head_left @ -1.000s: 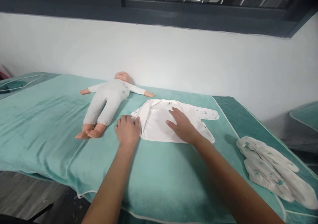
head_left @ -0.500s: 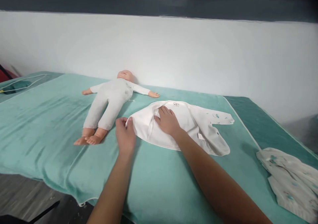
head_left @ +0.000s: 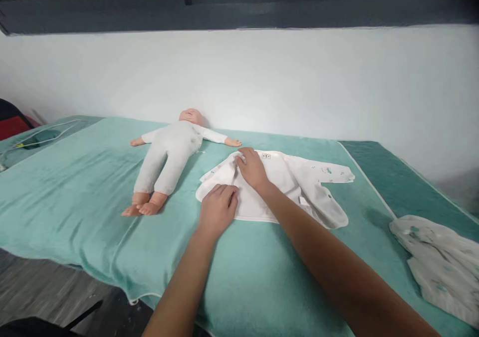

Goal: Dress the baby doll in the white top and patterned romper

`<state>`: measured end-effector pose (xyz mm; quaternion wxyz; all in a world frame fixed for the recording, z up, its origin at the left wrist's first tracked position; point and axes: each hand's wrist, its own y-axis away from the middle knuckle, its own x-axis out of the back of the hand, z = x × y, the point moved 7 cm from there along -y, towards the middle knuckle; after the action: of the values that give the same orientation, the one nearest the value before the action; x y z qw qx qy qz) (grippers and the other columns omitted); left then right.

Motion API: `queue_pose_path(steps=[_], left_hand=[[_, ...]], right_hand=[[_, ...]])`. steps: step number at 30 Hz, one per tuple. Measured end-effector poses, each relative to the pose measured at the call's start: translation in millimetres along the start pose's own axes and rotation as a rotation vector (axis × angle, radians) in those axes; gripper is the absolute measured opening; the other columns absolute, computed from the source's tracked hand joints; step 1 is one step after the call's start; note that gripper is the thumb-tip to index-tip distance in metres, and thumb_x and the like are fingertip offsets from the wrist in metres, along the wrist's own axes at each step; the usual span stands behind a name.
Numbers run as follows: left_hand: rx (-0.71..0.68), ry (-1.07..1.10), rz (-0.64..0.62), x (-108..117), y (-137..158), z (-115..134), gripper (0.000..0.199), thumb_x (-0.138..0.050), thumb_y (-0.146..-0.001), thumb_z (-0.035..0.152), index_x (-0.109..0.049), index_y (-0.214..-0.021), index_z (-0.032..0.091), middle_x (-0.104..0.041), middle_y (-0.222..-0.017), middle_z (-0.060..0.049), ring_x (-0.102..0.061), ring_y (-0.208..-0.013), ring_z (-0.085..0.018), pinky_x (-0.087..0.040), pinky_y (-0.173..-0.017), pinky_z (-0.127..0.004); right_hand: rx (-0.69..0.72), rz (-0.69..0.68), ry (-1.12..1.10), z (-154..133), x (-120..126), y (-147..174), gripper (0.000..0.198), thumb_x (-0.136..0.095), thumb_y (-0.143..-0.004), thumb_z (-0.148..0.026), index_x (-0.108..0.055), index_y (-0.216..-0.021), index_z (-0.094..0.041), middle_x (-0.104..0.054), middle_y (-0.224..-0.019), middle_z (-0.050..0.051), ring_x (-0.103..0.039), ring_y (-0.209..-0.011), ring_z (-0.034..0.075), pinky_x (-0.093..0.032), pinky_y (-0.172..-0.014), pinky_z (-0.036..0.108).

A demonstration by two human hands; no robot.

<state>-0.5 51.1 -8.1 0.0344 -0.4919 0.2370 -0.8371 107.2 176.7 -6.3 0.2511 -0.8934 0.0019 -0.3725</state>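
A white baby shirt lies spread open on the green cover, inside facing up, with small printed figures on its sleeves. My right hand is at the shirt's upper left, near the collar, thumb and fingers closed on the fabric. Lower down, my left hand has its fingers bent together on the front panel, pinching cloth; the fingertips are partly hidden. To the left, a baby doll in a white suit rests on its back, arms spread, touched by neither hand.
A second white printed garment lies crumpled at the right edge. The green cover drapes over the bed's front edge, above a dark floor. A white wall stands behind. A white cord lies at far left.
My left hand has moved right, from the shirt's left edge onto its front panel. My right hand has shifted up toward the collar, fingers now bent. The shirt's left sleeve shows now.
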Motion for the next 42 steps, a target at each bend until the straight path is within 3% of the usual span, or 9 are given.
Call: queue_pose_path(steps=[7, 12, 15, 18, 20, 25, 32, 37, 42], left_hand=[[0.116, 0.283, -0.077, -5, 6, -8, 0.02, -0.048, -0.094, 0.022, -0.067, -0.097, 0.023, -0.068, -0.073, 0.003, -0.058, -0.064, -0.012, -0.043, -0.064, -0.026], [0.165, 0.012, 0.225, 11, 2, -16, 0.02, -0.048, -0.094, 0.023, -0.065, -0.102, 0.018, -0.068, -0.105, -0.008, -0.06, -0.099, -0.023, -0.047, -0.087, -0.036], [0.312, -0.139, 0.338, 19, 3, -29, 0.025, -0.05, -0.093, 0.026, -0.065, -0.111, 0.016, -0.065, -0.117, -0.014, -0.057, -0.111, -0.029, -0.045, -0.097, -0.045], [0.417, -0.245, 0.315, 20, 4, -36, 0.034, -0.049, -0.094, 0.028, -0.063, -0.124, 0.018, -0.06, -0.131, -0.016, -0.053, -0.122, -0.034, -0.045, -0.098, -0.052], [0.319, -0.294, 0.217, 15, 0, -28, 0.04, -0.046, -0.096, 0.032, -0.057, -0.134, 0.022, -0.052, -0.145, -0.013, -0.043, -0.136, -0.035, -0.039, -0.105, -0.057], [0.051, -0.263, -0.087, -11, -7, -9, 0.046, -0.029, -0.102, 0.037, -0.051, -0.141, 0.024, -0.047, -0.152, -0.006, -0.037, -0.144, -0.025, -0.017, -0.121, -0.06], [0.175, -0.29, -0.081, -12, -6, -19, 0.051, -0.029, -0.101, 0.041, -0.048, -0.144, 0.021, -0.039, -0.156, -0.005, -0.026, -0.15, -0.029, -0.023, -0.119, -0.06], [0.174, -0.235, 0.005, 28, -16, -30, 0.05, -0.032, -0.101, 0.04, -0.048, -0.143, 0.019, -0.037, -0.158, -0.006, -0.027, -0.149, -0.028, -0.026, -0.119, -0.058], [0.234, -0.265, 0.157, 102, -38, -95, 0.046, -0.042, -0.097, 0.037, -0.053, -0.137, 0.018, -0.043, -0.155, -0.01, -0.029, -0.148, -0.03, -0.027, -0.119, -0.055]], right_hand=[[-0.176, -0.136, 0.007, 34, -25, -23, 0.032, -0.055, -0.088, -0.031, -0.063, -0.118, -0.023, -0.059, -0.125, 0.01, -0.059, -0.112, 0.029, -0.046, -0.096, 0.043], [-0.18, -0.136, -0.14, 42, -24, -33, 0.023, -0.051, -0.08, -0.016, -0.065, -0.097, -0.024, -0.067, -0.11, 0.003, -0.062, -0.103, 0.024, -0.047, -0.093, 0.039], [-0.161, -0.133, -0.265, 43, -24, -37, 0.026, -0.047, -0.077, -0.015, -0.062, -0.097, -0.023, -0.069, -0.105, 0.0, -0.064, -0.089, 0.018, -0.051, -0.084, 0.033], [-0.181, -0.101, -0.405, 46, -24, -36, 0.03, -0.043, -0.078, -0.018, -0.06, -0.103, -0.022, -0.068, -0.108, 0.001, -0.062, -0.071, 0.014, -0.053, -0.073, 0.03], [-0.187, -0.101, -0.526, 47, -26, -35, 0.03, -0.042, -0.079, -0.021, -0.059, -0.104, -0.022, -0.067, -0.109, 0.002, -0.06, -0.065, 0.012, -0.053, -0.069, 0.03], [-0.059, -0.011, -0.569, 43, -23, -36, 0.03, -0.047, -0.08, -0.021, -0.059, -0.107, -0.023, -0.059, -0.127, 0.007, -0.065, -0.101, 0.019, -0.053, -0.091, 0.037], [0.014, -0.05, -0.148, 23, -17, -6, 0.039, -0.049, -0.09, -0.027, -0.054, -0.127, -0.015, -0.033, -0.155, 0.018, -0.03, -0.146, 0.029, -0.029, -0.118, 0.048], [0.011, -0.116, -0.128, 13, 0, 15, 0.045, -0.048, -0.093, -0.036, -0.051, -0.132, -0.014, -0.038, -0.154, 0.017, -0.032, -0.145, 0.028, -0.027, -0.119, 0.045], [-0.109, -0.061, -0.162, 13, -5, -37, 0.043, -0.049, -0.091, -0.036, -0.052, -0.129, -0.015, -0.053, -0.138, 0.017, -0.048, -0.131, 0.028, -0.035, -0.113, 0.045]])
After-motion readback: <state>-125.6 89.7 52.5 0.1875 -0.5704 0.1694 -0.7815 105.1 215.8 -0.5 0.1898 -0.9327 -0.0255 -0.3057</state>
